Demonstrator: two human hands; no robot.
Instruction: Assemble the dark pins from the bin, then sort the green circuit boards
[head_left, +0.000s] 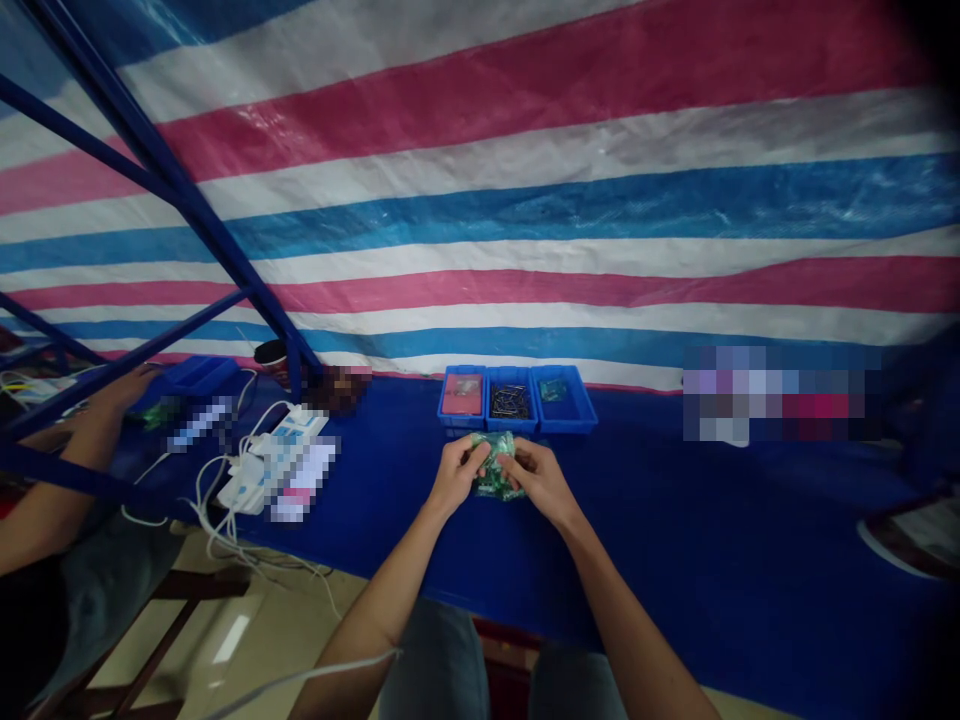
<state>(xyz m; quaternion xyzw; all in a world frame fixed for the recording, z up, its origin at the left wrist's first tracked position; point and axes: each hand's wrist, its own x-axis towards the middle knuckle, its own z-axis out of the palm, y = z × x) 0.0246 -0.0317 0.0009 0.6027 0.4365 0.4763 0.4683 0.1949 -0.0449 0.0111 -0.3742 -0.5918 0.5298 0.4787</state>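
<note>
Both my hands are closed on the edges of a shiny green plastic packet (496, 466), just above the blue tabletop. My left hand (459, 470) pinches its left side, thumb on top. On the other side, my right hand (541, 478) grips the packet with thumb and fingers. What the packet contains cannot be made out. Right behind them stand three joined blue bins. The left bin (461, 425) holds pinkish-red flat pieces and a small clear packet. Dark, thin metal pieces like screws or nails (510, 402) fill the middle one. A small green packet (553, 390) lies in the right bin (581, 412).
A white power strip (274, 460) with tangled cables and a blurred-out phone-like item (304, 480) lie to the left. Beyond a blue metal frame (217, 250), another person's arm (90, 450) reaches over the table. A pixelated object (780, 395) sits at the right back.
</note>
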